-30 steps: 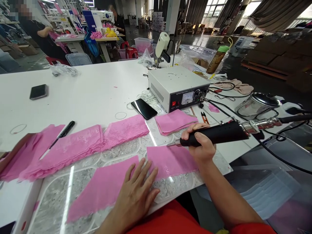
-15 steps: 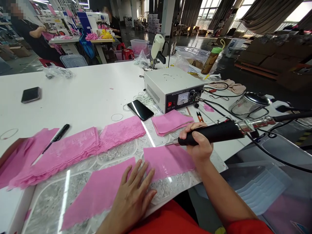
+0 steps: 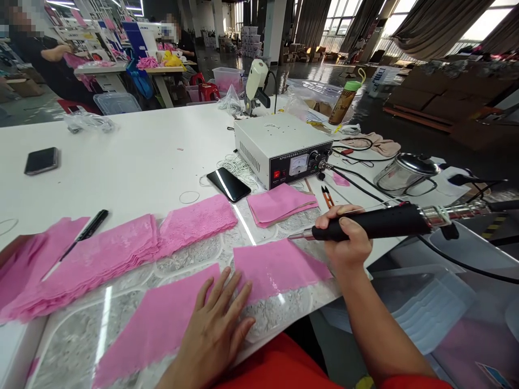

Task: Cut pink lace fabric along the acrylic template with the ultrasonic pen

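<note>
My left hand [image 3: 221,319] lies flat with fingers spread, over the right end of one pink fabric piece [image 3: 158,319] and the left edge of another [image 3: 279,270]. Wrapped around a black handheld tool [image 3: 377,222] is my right hand [image 3: 348,237]; the tool's metal tip points left and meets the top edge of the right fabric piece. Both pieces lie on a clear-covered patterned mat [image 3: 73,335]. Behind them are a folded pink stack [image 3: 279,204], a lace stack [image 3: 198,221] and a larger pink stack [image 3: 109,248].
A grey control box [image 3: 284,143] with cables stands behind, beside a phone [image 3: 229,184]. Small snips [image 3: 327,198] and a glass lidded jar [image 3: 405,174] are at right. Another person's hand [image 3: 14,248] touches fabric at far left. Plastic bins [image 3: 421,302] sit below the table's right edge.
My right hand has moved the tool to the right along the fabric's top edge. My left hand stays flat on the fabric. The view has shifted slightly.
</note>
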Demonstrator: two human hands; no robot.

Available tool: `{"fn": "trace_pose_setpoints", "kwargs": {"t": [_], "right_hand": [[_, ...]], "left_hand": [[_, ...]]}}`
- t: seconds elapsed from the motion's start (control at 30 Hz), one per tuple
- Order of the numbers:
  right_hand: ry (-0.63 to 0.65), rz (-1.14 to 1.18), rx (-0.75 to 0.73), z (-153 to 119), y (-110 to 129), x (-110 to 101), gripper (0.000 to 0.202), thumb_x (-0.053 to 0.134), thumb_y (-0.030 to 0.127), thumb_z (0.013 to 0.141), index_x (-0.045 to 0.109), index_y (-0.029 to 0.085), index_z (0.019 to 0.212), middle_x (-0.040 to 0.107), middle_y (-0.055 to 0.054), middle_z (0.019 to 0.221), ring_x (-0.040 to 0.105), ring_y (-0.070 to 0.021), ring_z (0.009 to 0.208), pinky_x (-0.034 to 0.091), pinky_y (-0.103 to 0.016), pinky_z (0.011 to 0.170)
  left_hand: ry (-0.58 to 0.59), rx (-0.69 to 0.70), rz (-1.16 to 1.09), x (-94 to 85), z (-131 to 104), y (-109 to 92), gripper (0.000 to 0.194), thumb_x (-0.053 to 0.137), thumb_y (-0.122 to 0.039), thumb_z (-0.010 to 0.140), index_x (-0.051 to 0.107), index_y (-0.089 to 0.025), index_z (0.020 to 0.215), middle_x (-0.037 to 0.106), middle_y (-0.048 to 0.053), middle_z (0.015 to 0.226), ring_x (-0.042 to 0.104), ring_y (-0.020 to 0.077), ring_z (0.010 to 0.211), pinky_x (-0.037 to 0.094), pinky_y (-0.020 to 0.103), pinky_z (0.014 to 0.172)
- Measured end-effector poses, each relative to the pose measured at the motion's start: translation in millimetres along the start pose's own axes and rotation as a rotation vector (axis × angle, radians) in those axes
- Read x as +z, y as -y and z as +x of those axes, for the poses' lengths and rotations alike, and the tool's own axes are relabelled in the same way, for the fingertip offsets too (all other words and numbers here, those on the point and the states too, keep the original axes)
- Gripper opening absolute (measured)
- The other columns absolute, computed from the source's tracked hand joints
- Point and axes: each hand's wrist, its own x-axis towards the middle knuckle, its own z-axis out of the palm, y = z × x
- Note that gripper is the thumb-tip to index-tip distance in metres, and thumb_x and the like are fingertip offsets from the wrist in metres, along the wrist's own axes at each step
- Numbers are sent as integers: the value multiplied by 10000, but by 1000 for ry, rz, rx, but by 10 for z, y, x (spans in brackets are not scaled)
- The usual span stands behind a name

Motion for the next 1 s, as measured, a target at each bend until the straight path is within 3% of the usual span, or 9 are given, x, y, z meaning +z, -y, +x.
{"fn": "trace_pose_setpoints", "kwargs": {"t": [0.37, 0.7, 1.0], "right_hand": [[62, 4, 15, 1, -26, 26, 68, 585, 202, 676, 538, 207, 725, 547, 36, 670, 547, -111, 500, 465, -289, 521], [-25, 28, 34, -34, 155, -192, 84, 584, 220, 642, 566, 205, 722, 558, 37, 662, 538, -109, 484, 460, -282, 500], [-14, 22, 40, -64, 145, -193, 78, 568, 218, 653, 561, 203, 730, 558, 33, 670, 551, -110, 486, 460, -276, 488]], "left_hand": [[-4, 31, 20, -2, 11, 19, 449, 512, -268, 933, 506, -181, 1374, 502, 90, 1428, 314, 297, 1412, 231, 436, 1143], [-23, 68, 26, 13, 31, 63, 440, 508, -249, 928, 516, -157, 1358, 514, 103, 1416, 281, 284, 1431, 192, 413, 1162], [-10, 64, 38, -2, 29, 47, 430, 496, -237, 934, 515, -147, 1354, 504, 109, 1423, 257, 292, 1438, 188, 424, 1155]]}}
